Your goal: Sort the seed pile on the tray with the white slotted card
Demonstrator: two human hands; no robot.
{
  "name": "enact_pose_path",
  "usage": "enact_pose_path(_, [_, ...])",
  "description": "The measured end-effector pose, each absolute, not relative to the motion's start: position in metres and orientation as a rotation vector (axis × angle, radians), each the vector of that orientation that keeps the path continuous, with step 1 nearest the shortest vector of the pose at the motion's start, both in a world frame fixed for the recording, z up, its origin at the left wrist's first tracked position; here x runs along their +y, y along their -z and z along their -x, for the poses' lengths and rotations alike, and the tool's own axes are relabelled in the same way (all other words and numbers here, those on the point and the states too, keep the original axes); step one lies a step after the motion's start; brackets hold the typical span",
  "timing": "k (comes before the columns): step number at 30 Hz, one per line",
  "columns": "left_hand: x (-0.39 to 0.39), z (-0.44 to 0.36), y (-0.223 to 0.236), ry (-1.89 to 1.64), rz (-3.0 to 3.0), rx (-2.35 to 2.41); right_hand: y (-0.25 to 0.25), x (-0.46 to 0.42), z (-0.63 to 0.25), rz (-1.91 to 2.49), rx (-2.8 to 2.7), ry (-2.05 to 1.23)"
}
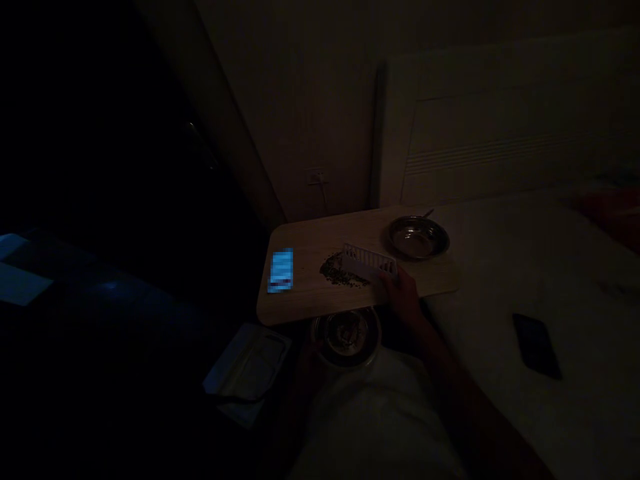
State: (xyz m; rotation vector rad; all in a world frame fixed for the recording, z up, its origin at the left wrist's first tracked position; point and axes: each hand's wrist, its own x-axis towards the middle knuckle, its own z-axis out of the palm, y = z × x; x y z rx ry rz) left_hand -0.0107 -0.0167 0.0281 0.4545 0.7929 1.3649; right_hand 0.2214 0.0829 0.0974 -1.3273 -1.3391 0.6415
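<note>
My right hand (401, 293) is closed on one end of a pale slotted plastic piece (369, 264), perhaps a small rack or tray. The piece is tilted over a spread of small dark bits (333, 270), like seeds or dried leaves, on a light wooden tabletop (305, 303). Below the table's near edge is a round bowl (376, 343) with dark bits inside. At the bowl's left rim my left hand (313, 363) grips it, though its fingers are very dim. A shiny metal bowl (420, 237) with a handle sticking out stands at the table's right end.
A lit phone (281, 270) lies on the table's left side. On the bed (480, 267) to the right lies a dark phone (537, 345). A pale bag or box (247, 370) sits low at the left. Behind the table are a wall socket (316, 177) and headboard (450, 133).
</note>
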Motion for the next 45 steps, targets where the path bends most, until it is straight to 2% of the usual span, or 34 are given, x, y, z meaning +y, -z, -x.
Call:
enact_pose_path(19, [-0.017,0.013,-0.017,-1.372,-0.469,0.82,-0.089,0.07,-0.217,1.3,-1.314,-0.777])
enact_pose_path(34, [-0.016,0.015,-0.012,-1.365,-0.448,0.766,-0.088,0.071,-0.226,1.379,-1.251,-0.6])
enact_pose_path(45, [-0.016,0.018,-0.01,-1.36,-0.44,0.817,-0.09,0.068,-0.223,1.323,-1.282,-0.695])
